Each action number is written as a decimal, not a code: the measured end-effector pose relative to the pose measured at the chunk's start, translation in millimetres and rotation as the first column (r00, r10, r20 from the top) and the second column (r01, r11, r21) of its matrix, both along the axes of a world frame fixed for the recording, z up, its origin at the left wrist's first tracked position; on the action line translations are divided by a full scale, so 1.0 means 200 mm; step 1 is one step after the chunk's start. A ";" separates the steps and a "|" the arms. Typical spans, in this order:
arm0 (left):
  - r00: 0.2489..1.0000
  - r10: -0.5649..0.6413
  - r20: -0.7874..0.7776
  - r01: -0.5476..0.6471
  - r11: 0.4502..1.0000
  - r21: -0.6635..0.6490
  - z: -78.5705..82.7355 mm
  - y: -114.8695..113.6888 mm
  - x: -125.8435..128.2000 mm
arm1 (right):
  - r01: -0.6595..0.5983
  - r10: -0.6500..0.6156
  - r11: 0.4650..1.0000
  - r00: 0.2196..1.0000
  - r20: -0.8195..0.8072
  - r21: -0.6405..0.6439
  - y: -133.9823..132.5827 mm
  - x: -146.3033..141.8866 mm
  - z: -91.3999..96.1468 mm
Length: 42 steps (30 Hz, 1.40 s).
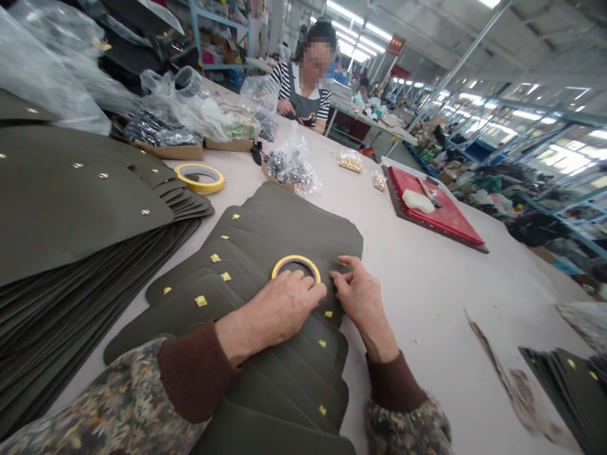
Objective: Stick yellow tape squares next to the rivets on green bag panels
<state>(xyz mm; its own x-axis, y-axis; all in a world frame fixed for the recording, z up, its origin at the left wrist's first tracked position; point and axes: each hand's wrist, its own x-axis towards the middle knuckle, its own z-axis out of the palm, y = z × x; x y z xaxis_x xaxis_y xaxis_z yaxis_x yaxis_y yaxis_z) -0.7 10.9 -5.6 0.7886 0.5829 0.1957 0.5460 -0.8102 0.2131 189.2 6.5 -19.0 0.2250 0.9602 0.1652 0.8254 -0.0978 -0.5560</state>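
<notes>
L hand (277,309) on yellow tape roll (296,261), R hand (363,297) at edge of olive panels (294,234), grip unclear, table (441,328) beside.

Hanging red sign (395,44), lettering unreadable

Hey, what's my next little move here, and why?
I'd probably peel another piece from the yellow tape roll under your left hand: several fanned olive panels already carry yellow tape patches, and your right hand sits at a panel's edge.
</notes>
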 end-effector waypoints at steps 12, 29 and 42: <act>0.977 -0.057 0.205 0.072 0.995 -0.065 0.00 0.03 -0.02 | -0.053 0.033 0.991 0.988 0.152 0.124 -0.03 -0.01 -0.05; 0.987 0.088 0.136 -0.085 0.996 -0.027 -0.02 0.07 -0.03 | -0.097 0.095 0.995 0.986 -0.137 -0.009 -0.17 0.12 -0.04; 0.939 -0.036 0.342 0.101 0.980 -0.173 -0.03 0.01 -0.03 | -0.259 0.304 0.952 0.868 -0.392 0.164 -0.23 0.03 0.08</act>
